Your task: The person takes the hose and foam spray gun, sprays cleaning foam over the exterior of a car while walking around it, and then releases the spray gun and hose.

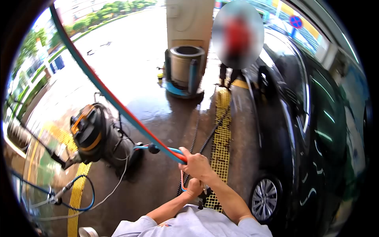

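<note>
My right hand is closed around a pair of hoses, one red and one blue, that come down from the upper left. Left of that hand the hoses carry a black ball. A thin loop of the same colours hangs below my right hand. Close to my body, my left hand is curled shut, partly behind my right forearm. A small metallic and dark piece shows beside it, too hidden to name.
At left stands a black and orange wet vacuum, with a blue hose near it. A black car lines the right side. Yellow floor grating runs ahead towards a metal drum, a pillar and a person in red.
</note>
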`<state>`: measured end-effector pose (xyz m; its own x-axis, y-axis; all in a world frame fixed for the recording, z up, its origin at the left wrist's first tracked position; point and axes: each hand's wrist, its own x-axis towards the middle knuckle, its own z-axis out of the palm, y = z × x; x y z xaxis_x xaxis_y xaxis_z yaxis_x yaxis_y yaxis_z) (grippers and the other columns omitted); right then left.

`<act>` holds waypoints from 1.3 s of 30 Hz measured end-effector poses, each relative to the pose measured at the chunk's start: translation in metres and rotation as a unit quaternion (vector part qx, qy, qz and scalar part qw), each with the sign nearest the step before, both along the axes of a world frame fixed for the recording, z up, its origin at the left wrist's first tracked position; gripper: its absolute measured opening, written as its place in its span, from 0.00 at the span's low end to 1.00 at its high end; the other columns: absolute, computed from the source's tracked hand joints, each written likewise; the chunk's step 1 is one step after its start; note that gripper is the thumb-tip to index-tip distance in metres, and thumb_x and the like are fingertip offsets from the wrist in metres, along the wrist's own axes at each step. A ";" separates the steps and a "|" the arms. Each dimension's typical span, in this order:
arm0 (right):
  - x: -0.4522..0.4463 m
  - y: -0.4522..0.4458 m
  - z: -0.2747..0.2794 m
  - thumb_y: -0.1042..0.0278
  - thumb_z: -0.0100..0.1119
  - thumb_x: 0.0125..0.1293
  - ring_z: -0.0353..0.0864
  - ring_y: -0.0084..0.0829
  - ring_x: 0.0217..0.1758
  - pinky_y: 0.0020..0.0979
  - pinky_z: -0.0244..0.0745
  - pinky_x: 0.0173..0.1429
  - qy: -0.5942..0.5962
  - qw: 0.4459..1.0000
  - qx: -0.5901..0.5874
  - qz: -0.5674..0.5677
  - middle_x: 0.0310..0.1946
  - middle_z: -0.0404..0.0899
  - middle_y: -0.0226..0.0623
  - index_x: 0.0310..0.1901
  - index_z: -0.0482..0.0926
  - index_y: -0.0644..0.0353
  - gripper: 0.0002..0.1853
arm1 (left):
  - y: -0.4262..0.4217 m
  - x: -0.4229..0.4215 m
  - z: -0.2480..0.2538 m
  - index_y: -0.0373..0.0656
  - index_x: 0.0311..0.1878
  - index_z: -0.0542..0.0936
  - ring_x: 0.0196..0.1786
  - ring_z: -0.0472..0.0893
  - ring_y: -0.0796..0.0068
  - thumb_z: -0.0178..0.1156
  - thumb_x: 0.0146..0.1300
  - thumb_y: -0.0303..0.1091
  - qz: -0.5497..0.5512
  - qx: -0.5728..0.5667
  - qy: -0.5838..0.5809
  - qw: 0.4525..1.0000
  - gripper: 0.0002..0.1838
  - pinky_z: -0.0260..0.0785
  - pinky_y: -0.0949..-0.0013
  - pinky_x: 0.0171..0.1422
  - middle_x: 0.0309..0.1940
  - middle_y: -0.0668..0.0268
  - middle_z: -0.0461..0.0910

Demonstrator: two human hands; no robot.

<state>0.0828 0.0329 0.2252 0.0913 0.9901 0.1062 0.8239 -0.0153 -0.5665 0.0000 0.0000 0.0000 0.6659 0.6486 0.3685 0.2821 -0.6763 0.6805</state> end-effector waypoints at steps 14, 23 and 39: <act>-0.075 0.010 -0.032 0.55 0.61 0.60 0.83 0.57 0.33 0.52 0.79 0.40 0.134 0.987 0.063 0.060 0.25 0.81 0.53 0.61 0.73 0.48 0.26 | 0.252 -0.243 0.635 0.29 0.71 0.53 0.66 0.67 0.43 0.46 0.74 0.58 -0.047 -0.041 -0.426 0.903 0.40 0.63 0.48 0.69 0.65 0.37 0.62; -0.073 -0.011 -0.057 0.55 0.67 0.59 0.85 0.52 0.37 0.48 0.81 0.43 0.142 0.985 -0.017 0.094 0.30 0.84 0.47 0.63 0.71 0.46 0.30 | 0.357 -0.251 0.839 0.37 0.48 0.70 0.35 0.65 0.69 0.51 0.74 0.50 0.072 0.119 -0.358 0.923 0.22 0.58 0.66 0.40 0.36 0.61 0.66; 0.064 -0.081 -0.022 0.59 0.71 0.56 0.86 0.39 0.30 0.37 0.79 0.36 0.163 0.963 -0.017 -0.214 0.28 0.84 0.46 0.51 0.83 0.59 0.22 | 0.177 -0.063 0.180 0.47 0.33 0.68 0.16 0.58 0.90 0.51 0.76 0.48 0.240 -0.040 -0.457 0.855 0.18 0.50 0.80 0.17 0.17 0.78 0.60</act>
